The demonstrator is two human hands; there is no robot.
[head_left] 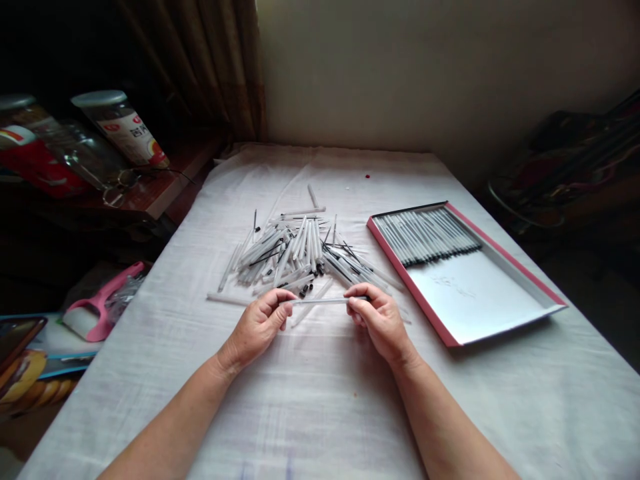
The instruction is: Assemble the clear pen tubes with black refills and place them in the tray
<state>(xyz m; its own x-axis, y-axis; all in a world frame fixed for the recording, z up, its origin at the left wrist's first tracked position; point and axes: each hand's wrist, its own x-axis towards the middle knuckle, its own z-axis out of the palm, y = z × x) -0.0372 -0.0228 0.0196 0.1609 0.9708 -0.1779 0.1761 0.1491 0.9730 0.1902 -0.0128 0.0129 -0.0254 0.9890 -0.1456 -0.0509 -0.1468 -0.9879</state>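
Clear plastic is the material between my two hands: one thin clear tube (320, 301), held level just above the tabletop (325, 407), which has a white cloth over it. My left hand (257, 327) is curled, nearly closed, and pinches the left end of the tube with the thumb and the first fingers. My right hand (377, 317) is curled in the same way and grips the right end. At this end I see something dark under the fingers, but I cannot tell if it is a tip or a refill.

Just behind the hands lies a loose pile (295, 253) of similar tubes mixed with thin dark refills and a few small black parts. They cross over each other, so I cannot count them or separate one from another. To the right of the pile sits a flat tray (406, 281) with a pink rim. A neat row of pens (427, 237) lies side by side in its far part, and the near part shows its white bottom.

The left edge of the view is dark. I can make out jars (123, 127) on a shelf and a pink tool (100, 307) lower down, but their details are not clear. Both my forearms are cut off by the bottom edge.
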